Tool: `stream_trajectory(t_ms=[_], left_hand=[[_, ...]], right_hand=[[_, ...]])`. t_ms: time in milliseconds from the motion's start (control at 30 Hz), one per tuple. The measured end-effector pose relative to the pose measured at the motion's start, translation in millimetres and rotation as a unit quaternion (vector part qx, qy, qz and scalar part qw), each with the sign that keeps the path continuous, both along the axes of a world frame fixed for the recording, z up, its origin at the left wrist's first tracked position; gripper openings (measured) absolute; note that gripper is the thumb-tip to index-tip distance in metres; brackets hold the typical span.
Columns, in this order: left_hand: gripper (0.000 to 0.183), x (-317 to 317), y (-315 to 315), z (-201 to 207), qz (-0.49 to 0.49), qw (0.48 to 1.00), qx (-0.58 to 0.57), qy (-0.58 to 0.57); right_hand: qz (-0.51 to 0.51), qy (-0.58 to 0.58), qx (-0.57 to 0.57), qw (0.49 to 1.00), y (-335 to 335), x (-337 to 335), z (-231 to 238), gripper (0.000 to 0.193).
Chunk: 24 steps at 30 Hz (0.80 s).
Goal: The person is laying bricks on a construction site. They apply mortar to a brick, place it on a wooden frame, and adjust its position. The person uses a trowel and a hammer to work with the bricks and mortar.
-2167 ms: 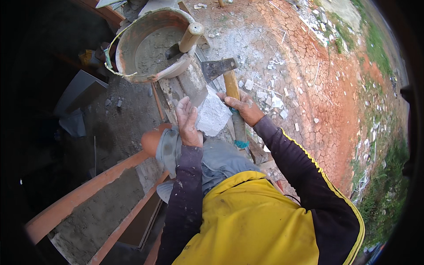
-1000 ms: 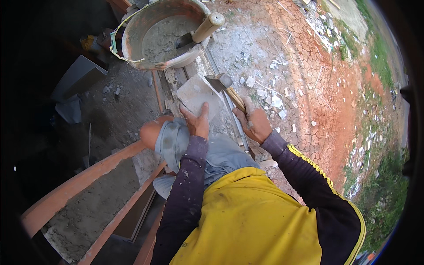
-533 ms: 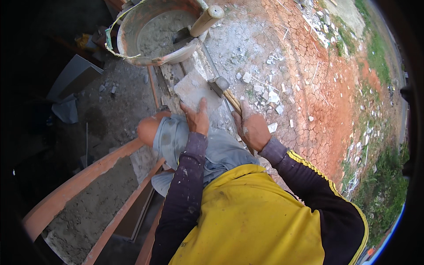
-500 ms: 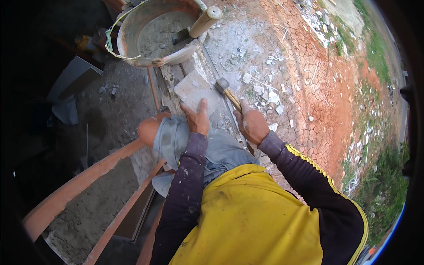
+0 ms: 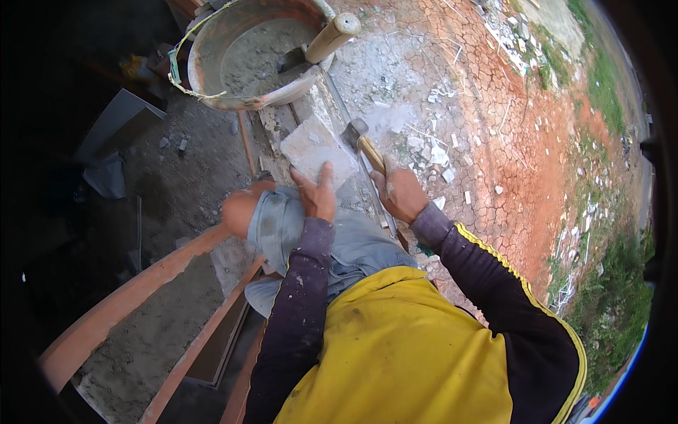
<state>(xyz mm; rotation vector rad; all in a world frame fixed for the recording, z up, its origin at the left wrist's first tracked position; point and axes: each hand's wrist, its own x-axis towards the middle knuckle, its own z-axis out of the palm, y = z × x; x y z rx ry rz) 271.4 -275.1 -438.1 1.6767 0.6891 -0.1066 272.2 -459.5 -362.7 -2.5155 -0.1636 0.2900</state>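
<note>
Cracked reddish ground (image 5: 522, 184) fills the right side of my view, while the left side falls away into deep shadow. Near the middle I have the pale block (image 5: 314, 138), a flat, dusty, roughly four-sided piece lying ahead of the person's legs and over some weathered planks (image 5: 327, 106); from up here I can't quite tell whether it rests on them or is held just clear. I see the left hand (image 5: 316, 192) grasping the block at its near edge, the thumb lying along the top face and the fingers spread toward the left corner. To the right of it, the right hand (image 5: 402, 191) is wrapped around the wooden handle of a hammer (image 5: 366, 147), whose dark head sits just beside the block's right edge.

Beyond the block I can make out a wide bucket (image 5: 293, 93) holding grey mortar (image 5: 263, 60), with a thick wooden handle (image 5: 332, 39) slanting out over its rim. Pale rubble (image 5: 438, 154) is scattered on the ground to the right of the hammer. Closer to me are a bare knee (image 5: 236, 212), grey-blue shorts (image 5: 279, 222) and a stained yellow shirt (image 5: 409, 346) with dark sleeves. At lower left, two reddish beams run alongside a grey, mortar-covered strip (image 5: 162, 325). Farther left, a pale panel (image 5: 113, 124) leans in the dimness, and green growth (image 5: 614, 283) borders the far right.
</note>
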Motion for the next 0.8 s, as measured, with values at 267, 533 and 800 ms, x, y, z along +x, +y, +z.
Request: stream_trajectory(t_ms=[267, 533, 800], left_hand=[[0.104, -3, 2, -7, -0.008, 1.0, 0.012, -0.021], [0.101, 7, 0, 5, 0.0, 0.999, 0.037, -0.036], [0.098, -4, 4, -9, -0.007, 0.999, 0.027, -0.024]], right_hand=[[-0.146, -0.064, 0.314, 0.936, -11, -20, 35, 0.029], [-0.002, -0.054, 0.15, 0.987, 1, 57, 37, 0.033], [-0.062, -0.112, 0.219, 0.967, -1, 24, 9, 0.03]])
